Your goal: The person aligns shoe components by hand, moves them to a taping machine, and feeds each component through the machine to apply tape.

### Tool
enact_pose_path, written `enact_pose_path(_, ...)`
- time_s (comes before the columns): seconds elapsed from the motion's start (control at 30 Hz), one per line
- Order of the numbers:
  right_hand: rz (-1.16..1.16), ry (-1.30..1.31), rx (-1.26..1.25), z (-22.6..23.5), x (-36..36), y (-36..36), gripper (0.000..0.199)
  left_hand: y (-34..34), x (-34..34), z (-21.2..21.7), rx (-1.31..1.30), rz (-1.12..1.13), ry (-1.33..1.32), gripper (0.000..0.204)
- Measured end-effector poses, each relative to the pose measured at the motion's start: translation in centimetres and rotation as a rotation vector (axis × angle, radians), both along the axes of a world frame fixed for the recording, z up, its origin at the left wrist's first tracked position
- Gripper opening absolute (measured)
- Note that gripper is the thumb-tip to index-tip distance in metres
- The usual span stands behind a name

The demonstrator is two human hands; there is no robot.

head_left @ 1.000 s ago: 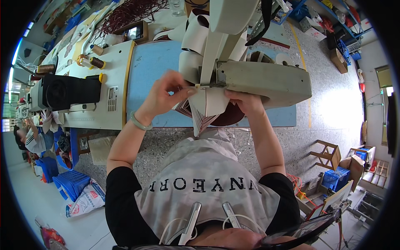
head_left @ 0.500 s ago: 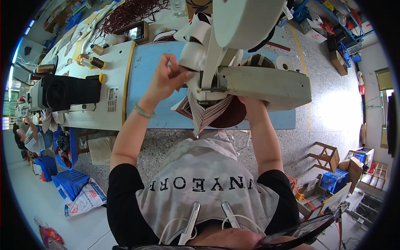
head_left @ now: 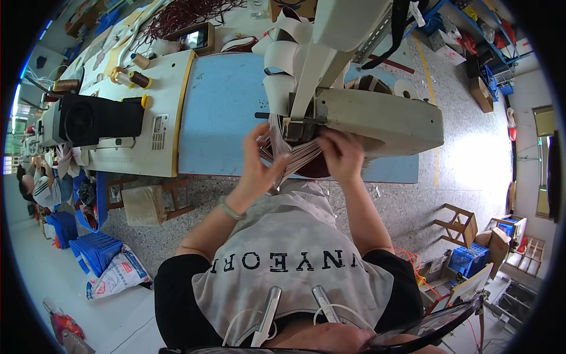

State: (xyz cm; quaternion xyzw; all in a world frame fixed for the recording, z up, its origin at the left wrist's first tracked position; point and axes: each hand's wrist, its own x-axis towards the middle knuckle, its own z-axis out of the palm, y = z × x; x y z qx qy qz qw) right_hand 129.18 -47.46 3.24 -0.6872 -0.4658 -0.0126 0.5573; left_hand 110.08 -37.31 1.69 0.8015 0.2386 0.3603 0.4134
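White, dark-edged strips [head_left: 305, 154] are gathered at the sewing machine [head_left: 383, 117] — best kept aligned; the left hand [head_left: 255, 171] is spread beside them — whether they are pinched by the right hand [head_left: 345, 156] cannot be told.

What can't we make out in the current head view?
All head view:
Where the striped material meets the beige machine: hidden by the machine's body.
What the right hand fingertips touch: too small and shadowed beside the machine.
Maroon piece: partly covered by the striped material.
Clear container: cut off by top edge.
What the person at far left is doing: too small.
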Motion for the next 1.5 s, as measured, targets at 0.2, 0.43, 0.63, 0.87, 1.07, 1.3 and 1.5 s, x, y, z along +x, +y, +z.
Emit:
enact_pose_path(0.2,0.402,-0.148,-0.267,0.2,1.4,0.2,0.010,-2.5,0.2,-4.0,-0.171,-0.050,-0.093,0.077)
enact_pose_path(0.43,0.538,0.020,-0.394,-0.8,1.9,0.8,0.011,-3.0,-0.2,-5.2,-0.226,-0.104,-0.128,0.077)
enact_pose_path(0.63,0.361,-0.098,-0.248,2.9,-0.5,0.1,0.006,-3.0,-0.7,-5.4,-0.199,-0.104,-0.169,0.080)
enact_pose_path(0.87,0.573,0.019,0.015,5.5,-0.1,-1.0,0.006,0.1,-1.7,-0.5,0.217,-0.095,-0.121,0.072)
enact_pose_path(1.07,0.810,-0.060,-0.171,6.4,1.1,-0.6,0.006,5.0,0.2,7.4,0.431,-0.568,0.039,0.038)
enact_pose_path(1.3,0.588,0.084,-0.390,6.2,0.5,-0.7,0.017,7.1,0.0,7.9,0.299,-0.586,0.166,0.021)
enact_pose_path(1.5,0.514,0.310,-0.391,4.5,1.3,-0.7,0.014,9.7,0.3,7.2,0.188,-0.534,0.321,0.021)
